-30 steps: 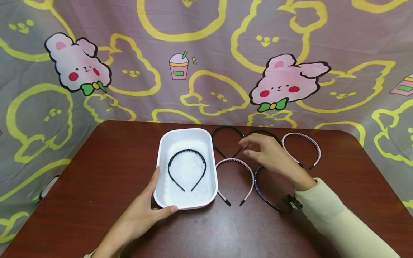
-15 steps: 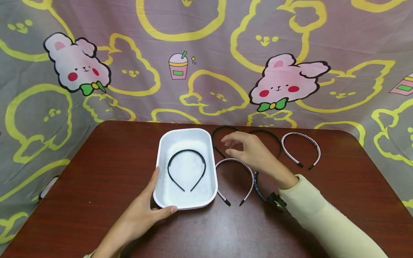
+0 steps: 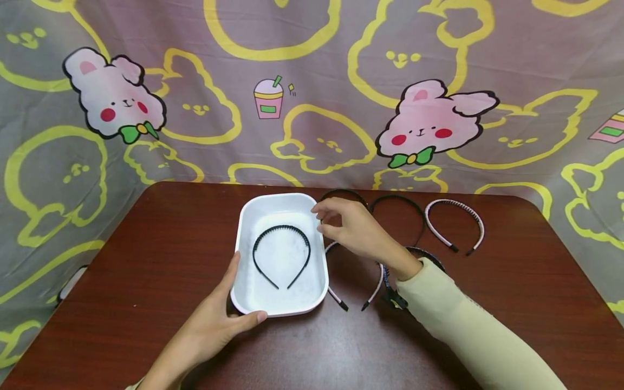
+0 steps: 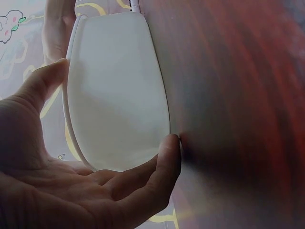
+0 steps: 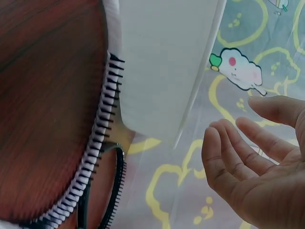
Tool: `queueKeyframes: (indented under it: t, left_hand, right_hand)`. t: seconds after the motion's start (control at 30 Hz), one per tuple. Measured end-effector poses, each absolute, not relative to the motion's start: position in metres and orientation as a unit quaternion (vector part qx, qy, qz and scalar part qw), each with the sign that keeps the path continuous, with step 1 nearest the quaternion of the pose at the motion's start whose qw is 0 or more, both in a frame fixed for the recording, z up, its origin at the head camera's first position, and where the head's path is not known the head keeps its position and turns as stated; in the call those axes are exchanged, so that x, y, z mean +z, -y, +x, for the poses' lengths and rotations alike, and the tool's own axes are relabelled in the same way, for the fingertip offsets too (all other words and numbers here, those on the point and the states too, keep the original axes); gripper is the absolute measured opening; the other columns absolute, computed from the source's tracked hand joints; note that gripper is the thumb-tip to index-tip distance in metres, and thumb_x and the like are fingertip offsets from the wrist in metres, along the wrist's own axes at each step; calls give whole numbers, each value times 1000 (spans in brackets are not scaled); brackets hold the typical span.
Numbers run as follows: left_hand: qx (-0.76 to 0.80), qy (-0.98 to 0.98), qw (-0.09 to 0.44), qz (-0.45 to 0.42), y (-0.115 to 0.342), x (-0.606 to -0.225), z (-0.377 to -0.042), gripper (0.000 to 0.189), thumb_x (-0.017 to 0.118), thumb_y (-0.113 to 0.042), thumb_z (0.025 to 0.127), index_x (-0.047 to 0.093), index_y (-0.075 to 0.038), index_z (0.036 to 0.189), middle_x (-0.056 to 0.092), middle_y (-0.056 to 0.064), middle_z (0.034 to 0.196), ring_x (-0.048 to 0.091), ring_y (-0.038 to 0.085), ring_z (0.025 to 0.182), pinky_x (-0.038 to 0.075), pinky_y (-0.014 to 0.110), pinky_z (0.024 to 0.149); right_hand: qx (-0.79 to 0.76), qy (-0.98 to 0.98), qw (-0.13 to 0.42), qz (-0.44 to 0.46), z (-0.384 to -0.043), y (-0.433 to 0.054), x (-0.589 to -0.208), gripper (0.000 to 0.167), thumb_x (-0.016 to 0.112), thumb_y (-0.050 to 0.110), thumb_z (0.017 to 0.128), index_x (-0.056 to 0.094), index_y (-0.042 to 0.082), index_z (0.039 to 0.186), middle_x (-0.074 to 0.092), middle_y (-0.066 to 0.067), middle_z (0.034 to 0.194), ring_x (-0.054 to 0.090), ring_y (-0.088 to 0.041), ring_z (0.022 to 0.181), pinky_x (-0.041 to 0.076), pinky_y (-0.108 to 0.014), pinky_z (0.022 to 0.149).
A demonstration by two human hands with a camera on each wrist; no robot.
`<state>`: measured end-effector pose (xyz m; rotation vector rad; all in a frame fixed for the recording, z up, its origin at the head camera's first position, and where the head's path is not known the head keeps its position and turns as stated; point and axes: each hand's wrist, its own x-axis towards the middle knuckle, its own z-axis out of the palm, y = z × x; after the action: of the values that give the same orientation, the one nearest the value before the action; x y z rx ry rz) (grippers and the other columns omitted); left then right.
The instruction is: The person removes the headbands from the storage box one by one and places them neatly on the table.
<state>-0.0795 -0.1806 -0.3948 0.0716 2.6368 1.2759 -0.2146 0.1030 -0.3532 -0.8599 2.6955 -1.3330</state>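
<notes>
A white plastic tray (image 3: pixel 273 303) stands on the table, with a black toothed headband (image 3: pixel 283 227) lying inside it. My left hand (image 3: pixel 212 322) grips the tray's near-left corner, thumb over the rim; in the left wrist view its fingers curl along the white side wall. Over the tray's far-right rim hovers my right hand (image 3: pixel 353 227), fingers loosely bent and holding nothing. In the right wrist view that hand (image 5: pixel 264 176) is apart from the tray. A pale pink toothed headband (image 3: pixel 336 297) lies beneath the right hand and forearm, partly hidden.
Two black headbands, one behind the right hand (image 3: pixel 341 190) and one beside it (image 3: pixel 401 197), lie at the back. Another pale pink headband (image 3: pixel 450 202) is farther right. The sleeve partly covers a dark blue headband (image 3: pixel 387 277). A patterned cloth (image 3: pixel 336 65) hangs behind the table (image 3: pixel 146 260).
My right hand has moved left, from above the black headbands to the tray's right rim, its fingers bent and holding nothing. The left hand and tray have stayed put.
</notes>
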Motion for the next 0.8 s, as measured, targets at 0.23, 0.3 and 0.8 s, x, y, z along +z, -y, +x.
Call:
queueKeyframes:
  t: [0.23, 0.3, 0.8]
  left_hand:
    - [429, -897, 110, 19, 181, -394, -80, 126, 86, -51, 83, -2, -28, 170, 14, 13, 176, 32, 41, 155, 29, 63, 121]
    - [427, -897, 112, 17, 181, -394, -80, 126, 86, -52, 83, -2, -28, 170, 13, 12, 177, 32, 40, 154, 30, 63, 121]
    - [421, -901, 103, 24, 181, -395, -80, 125, 85, -53, 84, -1, -28, 170, 16, 12, 176, 37, 41, 152, 33, 62, 119]
  right_hand:
    - [-423, -864, 21, -272, -219, -89, -355, 28, 71, 2, 94, 72, 3, 122, 74, -17, 112, 73, -26, 102, 58, -42, 87]
    - [-423, -865, 22, -271, -221, -85, -355, 29, 71, 2, 94, 72, 2, 122, 74, -18, 111, 73, -27, 101, 58, -38, 85]
    - [-411, -869, 23, -274, -232, -63, -361, 31, 73, 3, 93, 72, 1, 124, 74, -19, 113, 73, -27, 102, 58, -43, 90]
